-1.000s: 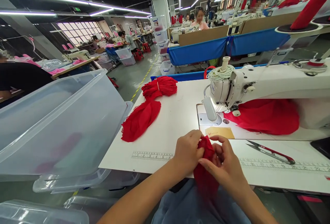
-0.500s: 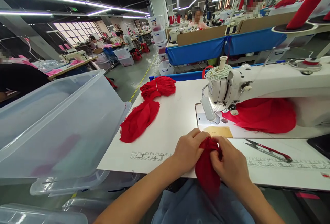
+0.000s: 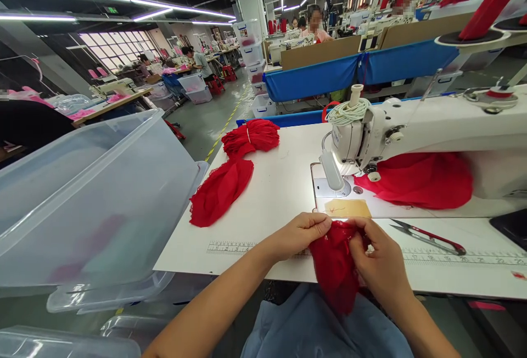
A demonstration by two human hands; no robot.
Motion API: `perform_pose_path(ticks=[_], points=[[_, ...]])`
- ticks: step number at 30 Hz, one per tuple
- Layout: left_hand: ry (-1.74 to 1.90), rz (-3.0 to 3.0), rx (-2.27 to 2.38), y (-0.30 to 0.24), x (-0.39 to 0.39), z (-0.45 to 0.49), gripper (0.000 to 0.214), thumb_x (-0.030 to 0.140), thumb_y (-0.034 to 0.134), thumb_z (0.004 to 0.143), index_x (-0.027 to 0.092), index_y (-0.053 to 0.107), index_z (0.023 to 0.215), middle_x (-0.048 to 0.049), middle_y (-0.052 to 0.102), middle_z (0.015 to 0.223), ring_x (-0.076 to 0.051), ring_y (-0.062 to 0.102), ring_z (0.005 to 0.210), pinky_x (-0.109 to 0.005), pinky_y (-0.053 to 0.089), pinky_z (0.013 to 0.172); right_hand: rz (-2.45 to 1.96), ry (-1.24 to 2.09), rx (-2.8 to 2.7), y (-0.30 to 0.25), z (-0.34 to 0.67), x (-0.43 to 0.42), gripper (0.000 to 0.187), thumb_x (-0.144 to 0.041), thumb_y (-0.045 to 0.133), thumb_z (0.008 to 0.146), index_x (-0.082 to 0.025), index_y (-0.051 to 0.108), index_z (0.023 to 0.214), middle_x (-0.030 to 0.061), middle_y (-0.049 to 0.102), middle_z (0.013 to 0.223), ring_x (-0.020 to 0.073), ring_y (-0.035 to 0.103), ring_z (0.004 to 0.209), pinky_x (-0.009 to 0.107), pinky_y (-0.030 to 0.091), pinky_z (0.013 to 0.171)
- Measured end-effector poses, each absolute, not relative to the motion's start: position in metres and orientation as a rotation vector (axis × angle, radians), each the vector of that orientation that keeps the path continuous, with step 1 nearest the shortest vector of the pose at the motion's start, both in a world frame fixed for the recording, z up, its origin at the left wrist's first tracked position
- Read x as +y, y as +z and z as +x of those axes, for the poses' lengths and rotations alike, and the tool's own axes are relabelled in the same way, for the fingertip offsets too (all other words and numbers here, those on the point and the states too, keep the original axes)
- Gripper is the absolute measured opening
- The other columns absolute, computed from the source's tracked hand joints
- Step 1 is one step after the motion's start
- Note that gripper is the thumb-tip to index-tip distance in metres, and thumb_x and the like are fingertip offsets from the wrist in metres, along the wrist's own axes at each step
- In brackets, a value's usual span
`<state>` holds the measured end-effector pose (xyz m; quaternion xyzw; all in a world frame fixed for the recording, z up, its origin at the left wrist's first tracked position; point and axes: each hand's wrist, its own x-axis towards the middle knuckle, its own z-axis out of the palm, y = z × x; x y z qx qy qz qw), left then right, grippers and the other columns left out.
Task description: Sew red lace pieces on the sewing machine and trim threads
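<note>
My left hand (image 3: 300,234) pinches the upper left edge of a small red lace fabric piece (image 3: 334,266) at the near edge of the white sewing table (image 3: 280,193). My right hand (image 3: 381,262) grips the same piece on its right side, fingers curled into the cloth. The fabric hangs down over the table edge toward my lap. A white sewing machine (image 3: 411,133) stands just beyond my hands, with red cloth (image 3: 420,179) bunched under its arm.
Red thread snips (image 3: 428,236) lie to the right of my hands. Two piles of red lace pieces (image 3: 234,168) sit at the table's left. A large clear plastic bin (image 3: 86,199) stands to the left. Other people work at benches farther back.
Both hands have spread apart slightly, opening the red piece wider between them. My left hand's fingers now stretch toward the top edge of the cloth.
</note>
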<state>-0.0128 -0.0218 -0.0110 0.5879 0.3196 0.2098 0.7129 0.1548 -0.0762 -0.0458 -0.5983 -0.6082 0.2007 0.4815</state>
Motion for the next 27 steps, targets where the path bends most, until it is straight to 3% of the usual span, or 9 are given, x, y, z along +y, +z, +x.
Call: perform_pose_path(ticks=[2, 5, 8, 11, 14, 16, 18, 23, 27], points=[[0.480, 1.191, 0.717, -0.012, -0.022, -0.010, 0.048, 0.062, 0.063, 0.079, 0.016, 0.050, 0.071, 0.0039, 0.045, 0.066, -0.008, 0.037, 0.059, -0.022, 0.029, 0.056, -1.478, 0.453, -1.460, -0.049, 0.155, -0.077, 0.019, -0.021, 0.048, 0.077, -0.024, 0.061, 0.090, 0.0024, 0.068, 0.078, 0.0162, 0.059, 0.061, 0.027, 0.047, 0.052], [0.495, 1.157, 0.737, -0.012, -0.022, -0.007, 0.038, 0.050, 0.072, 0.075, 0.015, 0.056, 0.081, 0.0012, 0.054, 0.073, -0.009, 0.047, 0.064, -0.022, 0.035, 0.061, -1.383, 0.475, -1.465, -0.047, 0.155, -0.079, 0.016, -0.021, 0.051, 0.078, -0.024, 0.060, 0.090, 0.0023, 0.065, 0.080, 0.0172, 0.060, 0.069, 0.029, 0.050, 0.062], [0.527, 1.376, 0.810, -0.013, -0.019, -0.006, 0.020, 0.033, 0.067, 0.078, 0.017, 0.058, 0.084, 0.0027, 0.053, 0.069, -0.010, 0.045, 0.063, -0.023, 0.033, 0.059, -1.229, 0.701, -1.423, -0.040, 0.156, -0.083, 0.007, -0.024, 0.053, 0.083, -0.024, 0.060, 0.084, 0.0022, 0.060, 0.082, 0.0166, 0.058, 0.073, 0.027, 0.048, 0.062], [0.652, 1.741, 0.929, -0.016, -0.019, -0.007, 0.007, 0.015, 0.057, 0.077, 0.019, 0.060, 0.082, 0.0019, 0.055, 0.075, -0.013, 0.048, 0.069, -0.025, 0.037, 0.064, -1.098, 1.013, -1.310, -0.035, 0.158, -0.087, 0.013, -0.034, 0.057, 0.087, -0.023, 0.061, 0.081, 0.0036, 0.059, 0.090, 0.0139, 0.055, 0.067, 0.026, 0.045, 0.056], [0.748, 2.032, 0.905, -0.019, -0.021, -0.008, 0.023, 0.007, 0.048, 0.074, 0.021, 0.060, 0.088, -0.0010, 0.059, 0.087, -0.016, 0.053, 0.082, -0.028, 0.042, 0.075, -1.082, 1.310, -1.051, -0.038, 0.158, -0.086, 0.023, -0.046, 0.056, 0.089, -0.025, 0.059, 0.100, -0.0016, 0.058, 0.068, 0.0107, 0.048, 0.049, 0.024, 0.038, 0.046], [0.769, 2.135, 0.874, -0.020, -0.024, -0.009, 0.025, 0.005, 0.046, 0.074, 0.021, 0.057, 0.090, -0.0013, 0.060, 0.089, -0.016, 0.054, 0.082, -0.027, 0.043, 0.075, -1.127, 1.464, -0.996, -0.040, 0.159, -0.082, 0.038, -0.053, 0.056, 0.087, -0.026, 0.053, 0.114, -0.0068, 0.051, 0.051, 0.0110, 0.042, 0.040, 0.023, 0.034, 0.041], [0.795, 2.199, 0.869, -0.020, -0.026, -0.009, 0.024, 0.004, 0.045, 0.075, 0.022, 0.055, 0.088, -0.0009, 0.059, 0.087, -0.015, 0.054, 0.080, -0.026, 0.042, 0.072, -1.152, 1.552, -1.093, -0.040, 0.161, -0.078, 0.047, -0.056, 0.060, 0.084, -0.024, 0.051, 0.117, -0.0078, 0.050, 0.047, 0.0115, 0.041, 0.038, 0.023, 0.032, 0.040], [0.787, 2.290, 0.965, -0.020, -0.028, -0.010, 0.016, 0.006, 0.046, 0.072, 0.021, 0.048, 0.076, 0.0009, 0.052, 0.079, -0.013, 0.047, 0.068, -0.023, 0.035, 0.059, -1.205, 1.478, -1.295, -0.034, 0.168, -0.073, 0.035, -0.054, 0.064, 0.080, -0.022, 0.057, 0.094, -0.0085, 0.045, 0.049, 0.0088, 0.038, 0.044, 0.022, 0.028, 0.045], [0.694, 2.232, 1.006, -0.015, -0.026, -0.012, 0.023, 0.004, 0.046, 0.067, 0.021, 0.050, 0.082, 0.0047, 0.049, 0.071, -0.012, 0.044, 0.063, -0.023, 0.034, 0.059, -1.187, 1.412, -1.445, -0.034, 0.174, -0.072, 0.033, -0.052, 0.068, 0.079, -0.022, 0.054, 0.084, -0.0083, 0.042, 0.054, 0.0080, 0.036, 0.047, 0.022, 0.026, 0.046]])
